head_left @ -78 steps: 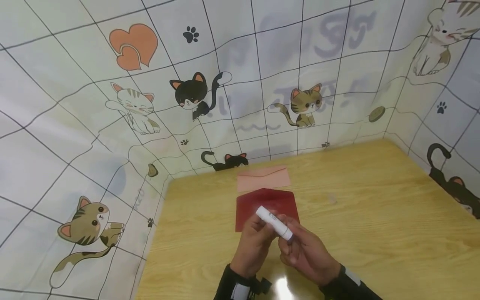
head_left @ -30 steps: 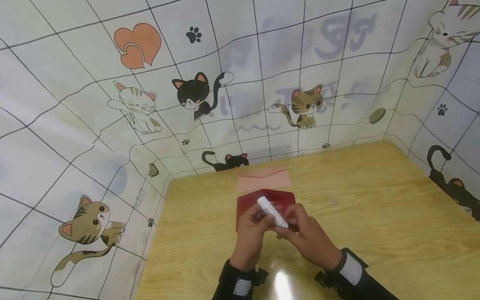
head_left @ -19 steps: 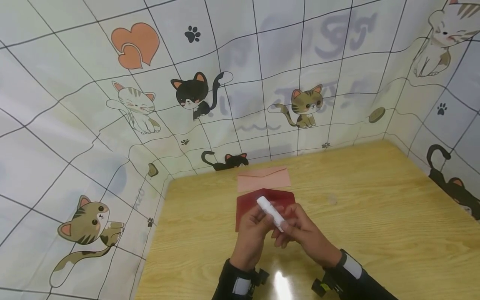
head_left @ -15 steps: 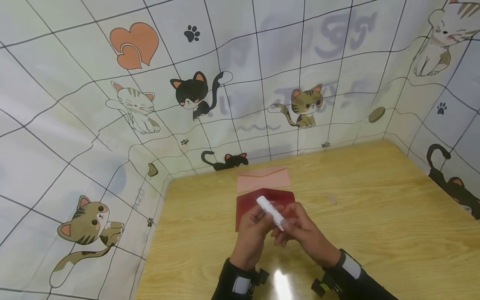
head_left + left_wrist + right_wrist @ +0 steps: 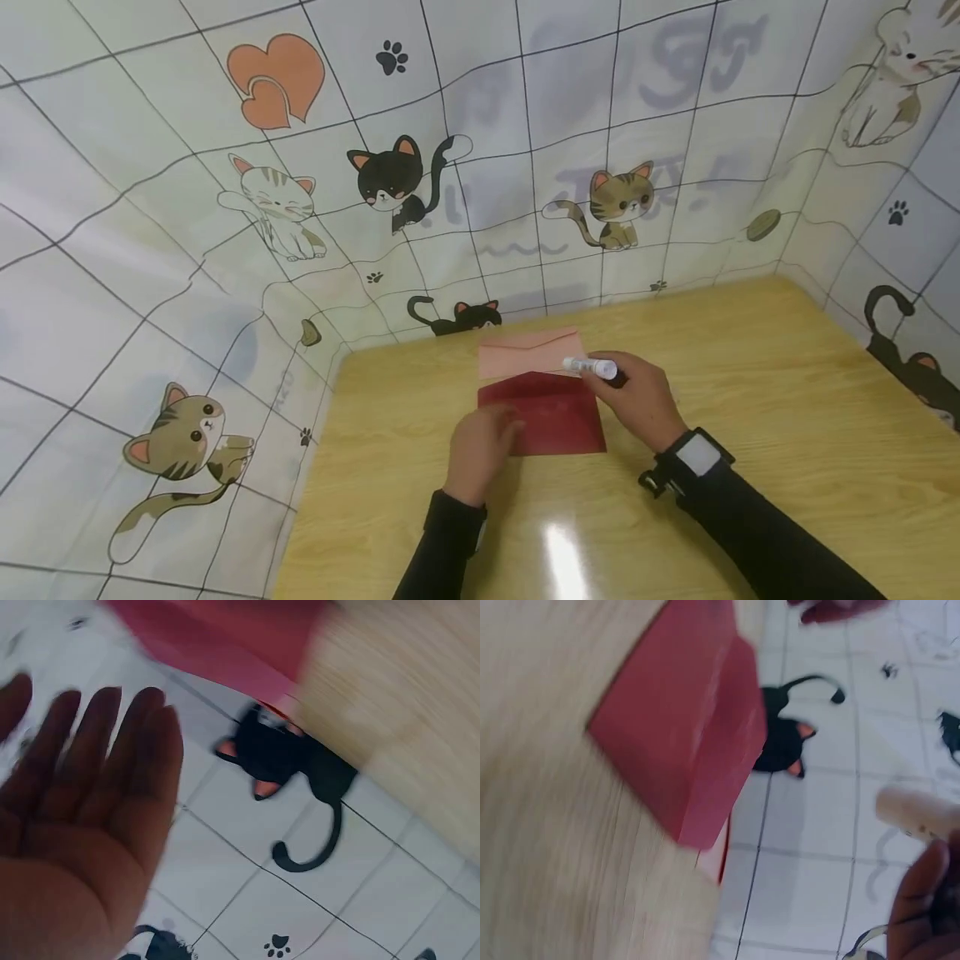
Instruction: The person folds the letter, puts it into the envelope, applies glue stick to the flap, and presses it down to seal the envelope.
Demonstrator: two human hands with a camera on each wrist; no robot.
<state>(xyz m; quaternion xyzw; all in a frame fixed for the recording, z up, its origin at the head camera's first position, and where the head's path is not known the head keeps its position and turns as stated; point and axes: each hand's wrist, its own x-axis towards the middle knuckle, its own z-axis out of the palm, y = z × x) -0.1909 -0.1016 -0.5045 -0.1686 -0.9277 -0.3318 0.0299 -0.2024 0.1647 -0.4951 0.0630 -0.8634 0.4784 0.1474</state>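
Note:
My right hand [image 5: 641, 400] grips a white glue stick [image 5: 592, 367] between thumb and fingers, just above the pink envelope's right end. In the right wrist view, the blurred glue stick [image 5: 916, 813] pokes out from the fingers at the right edge. A dark red envelope [image 5: 558, 421] lies on the table with its flap unfolded toward the back wall. Over its left edge is my left hand [image 5: 480, 450], with nothing in it. The left wrist view shows that hand's fingers [image 5: 146, 742] extended; contact with the paper cannot be made out.
Behind the red envelope lies a pink envelope [image 5: 517, 357], close to the back wall. The wooden table [image 5: 750, 400] meets white walls [image 5: 495, 108] printed with cats and grid lines at the back and both sides. Light glares off the table's front.
Both hands held the glue stick together over the red envelope. They have since parted: the right hand took it right and back, while the left let go and moved to the envelope's left edge.

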